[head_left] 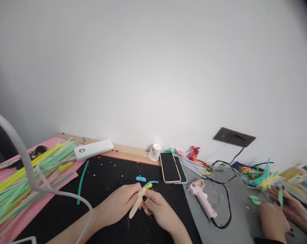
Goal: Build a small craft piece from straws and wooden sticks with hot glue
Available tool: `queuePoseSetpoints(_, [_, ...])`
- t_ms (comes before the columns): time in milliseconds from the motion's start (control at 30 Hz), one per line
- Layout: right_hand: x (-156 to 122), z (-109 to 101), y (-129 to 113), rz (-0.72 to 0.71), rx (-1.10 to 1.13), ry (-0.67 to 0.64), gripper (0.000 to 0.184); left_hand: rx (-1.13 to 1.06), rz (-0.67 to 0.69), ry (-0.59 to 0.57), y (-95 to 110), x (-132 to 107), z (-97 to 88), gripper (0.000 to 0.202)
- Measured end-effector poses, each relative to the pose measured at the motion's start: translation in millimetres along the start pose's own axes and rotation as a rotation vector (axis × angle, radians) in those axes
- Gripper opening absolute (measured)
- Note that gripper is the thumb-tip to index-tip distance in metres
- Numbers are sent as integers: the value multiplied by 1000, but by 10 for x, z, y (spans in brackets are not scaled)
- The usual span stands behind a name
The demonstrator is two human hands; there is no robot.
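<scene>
My left hand [123, 200] and my right hand [158, 206] meet over the black mat [102, 176]. Between them they pinch a cream folded fuzzy strip [134, 210], likely a pipe cleaner, whose lower end slants down toward me. At its top, a yellow piece [148, 186] and a blue pipe cleaner [154, 182] stick out above my fingers; how they join is hidden. Just beyond my fingertips lies a short, folded blue pipe cleaner [140, 178]. A teal pipe cleaner [82, 183] rests on the mat to the left.
Pipe cleaners [51, 162] are heaped on pink paper [21, 217] at left, near a white power bank [93, 150] and a white cable [26, 159]. Beyond stand a paper cup [155, 152] and phones [170, 167]. A pink glue gun [202, 200] and a co-worker's hands [275, 217] are at right.
</scene>
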State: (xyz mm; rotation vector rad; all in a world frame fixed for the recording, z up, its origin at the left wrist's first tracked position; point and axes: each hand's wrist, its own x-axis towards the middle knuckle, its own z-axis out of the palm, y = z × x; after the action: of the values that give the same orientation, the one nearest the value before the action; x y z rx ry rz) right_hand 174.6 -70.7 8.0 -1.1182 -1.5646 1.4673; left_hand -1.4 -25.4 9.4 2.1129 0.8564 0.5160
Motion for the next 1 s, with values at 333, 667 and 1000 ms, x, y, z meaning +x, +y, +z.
queuePoseSetpoints(333, [-4, -13, 50, -38, -45, 29, 33, -44, 2, 6, -4, -4, 15, 29])
queuePoseSetpoints(667, [11, 38, 25, 15, -40, 91, 28, -18, 6, 22, -44, 8, 39, 28])
queuePoseSetpoints(1000, [33, 63, 92, 49, -26, 129, 25, 27, 0, 12, -44, -2, 59, 27])
